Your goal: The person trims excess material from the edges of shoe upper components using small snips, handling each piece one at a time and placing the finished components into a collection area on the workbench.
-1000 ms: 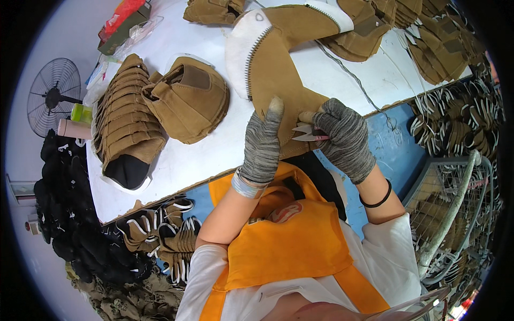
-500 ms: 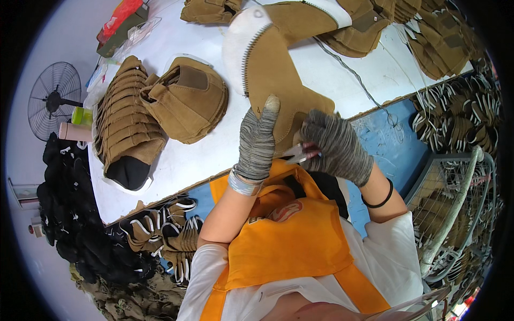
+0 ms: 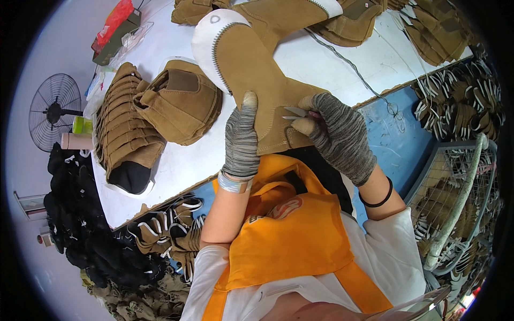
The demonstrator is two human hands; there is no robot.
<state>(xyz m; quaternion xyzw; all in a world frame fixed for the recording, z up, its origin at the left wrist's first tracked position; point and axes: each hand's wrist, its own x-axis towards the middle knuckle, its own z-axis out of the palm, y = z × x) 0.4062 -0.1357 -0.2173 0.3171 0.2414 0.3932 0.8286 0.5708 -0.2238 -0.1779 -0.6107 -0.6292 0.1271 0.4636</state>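
Observation:
A brown suede boot upper (image 3: 262, 69) with a white stitched end lies tilted across the near edge of the white table. My left hand (image 3: 241, 136), in a grey striped glove, grips its lower left side with the thumb on top. My right hand (image 3: 342, 136), gloved alike, closes around small thread snips (image 3: 301, 114). The two metal blades stand a little apart over the suede, pointing left beside a curved seam. Most of the snips' handle is hidden in my palm.
Stacked brown uppers (image 3: 128, 123) and a folded upper (image 3: 184, 101) lie left on the white table (image 3: 176, 160). A dark cord (image 3: 348, 61) crosses it. A wire cart (image 3: 455, 198) stands right, a fan (image 3: 53, 112) far left, and black pieces (image 3: 80, 214) are heaped below.
The upper has shifted left and turned to lie flatter. My right hand has opened out from its curled pose, bringing the snips from below the upper to over its face.

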